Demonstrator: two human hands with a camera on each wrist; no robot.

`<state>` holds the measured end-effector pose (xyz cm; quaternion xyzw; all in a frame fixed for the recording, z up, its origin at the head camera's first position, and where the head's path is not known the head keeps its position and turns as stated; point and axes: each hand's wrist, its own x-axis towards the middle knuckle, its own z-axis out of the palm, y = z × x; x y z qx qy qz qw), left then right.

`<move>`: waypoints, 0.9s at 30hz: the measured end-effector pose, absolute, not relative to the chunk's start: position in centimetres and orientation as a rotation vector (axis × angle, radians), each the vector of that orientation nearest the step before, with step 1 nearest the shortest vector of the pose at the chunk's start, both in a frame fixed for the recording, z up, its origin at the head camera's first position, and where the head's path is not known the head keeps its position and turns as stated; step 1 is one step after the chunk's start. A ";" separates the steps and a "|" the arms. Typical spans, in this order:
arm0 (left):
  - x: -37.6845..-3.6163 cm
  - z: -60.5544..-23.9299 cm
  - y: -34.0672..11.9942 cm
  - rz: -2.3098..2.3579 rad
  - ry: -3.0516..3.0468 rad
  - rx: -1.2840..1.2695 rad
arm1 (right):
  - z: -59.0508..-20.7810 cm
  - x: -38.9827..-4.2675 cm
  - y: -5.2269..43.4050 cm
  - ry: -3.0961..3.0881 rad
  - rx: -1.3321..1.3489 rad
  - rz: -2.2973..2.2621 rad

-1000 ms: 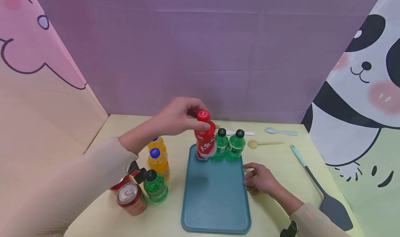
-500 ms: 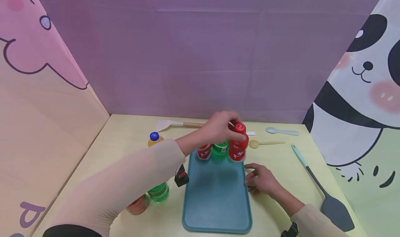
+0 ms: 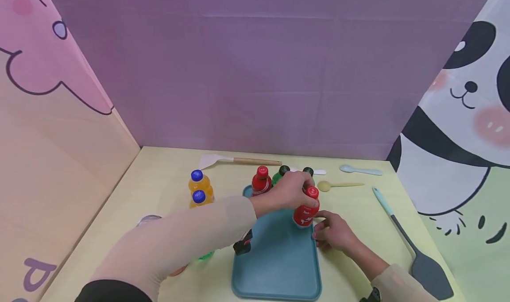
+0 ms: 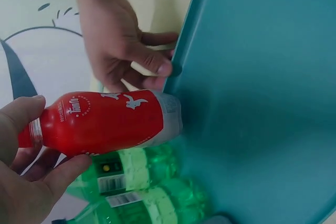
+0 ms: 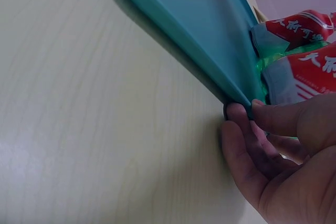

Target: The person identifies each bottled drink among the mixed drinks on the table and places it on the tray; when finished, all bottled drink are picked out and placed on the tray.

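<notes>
Purple cloth backs a pale yellow tabletop (image 3: 358, 213) on which a teal tray (image 3: 275, 262) lies. The left hand (image 3: 288, 193) has its grip curled round the neck of a red bottle (image 3: 306, 211), holding it upright at the tray's right edge, in front of two green bottles (image 3: 283, 171) at the far end. Half a second ago this bottle was up at the far right corner, level with the green ones; it now sits nearer along the tray's right rim, lower down. A second red bottle (image 3: 260, 181) stands at the tray's far left corner, set there a second ago. The right hand (image 3: 334, 232) stays at the tray's right rim, fingers (image 5: 273, 116) pinching the rim just beside the held bottle. Two orange bottles (image 3: 199, 189) stand left of the tray; the sleeve hides most of a can and another green bottle there. Beyond the tray lie a wooden-handled spatula (image 3: 235, 160) and spoons (image 3: 360, 170); right of it, a dark turner (image 3: 414, 249).
</notes>
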<state>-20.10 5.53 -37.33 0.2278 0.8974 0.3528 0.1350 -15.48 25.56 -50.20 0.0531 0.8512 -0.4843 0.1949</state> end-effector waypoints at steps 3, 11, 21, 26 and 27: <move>-19.9 -37.9 5.8 1.021 2.602 0.645 | -50.0 -15.4 25.5 2.386 0.154 -1.357; -19.9 -38.7 6.0 1.034 2.600 0.586 | -49.7 -15.3 25.4 2.380 0.159 -1.353; -19.6 -38.8 6.0 1.036 2.599 0.578 | -50.0 -15.4 25.6 2.353 0.154 -1.371; -19.9 -38.4 5.5 1.048 2.539 0.593 | -50.2 -15.5 25.7 2.347 0.156 -1.385; -20.0 -38.3 5.4 1.042 2.517 0.608 | -50.2 -15.5 25.7 2.350 0.162 -1.384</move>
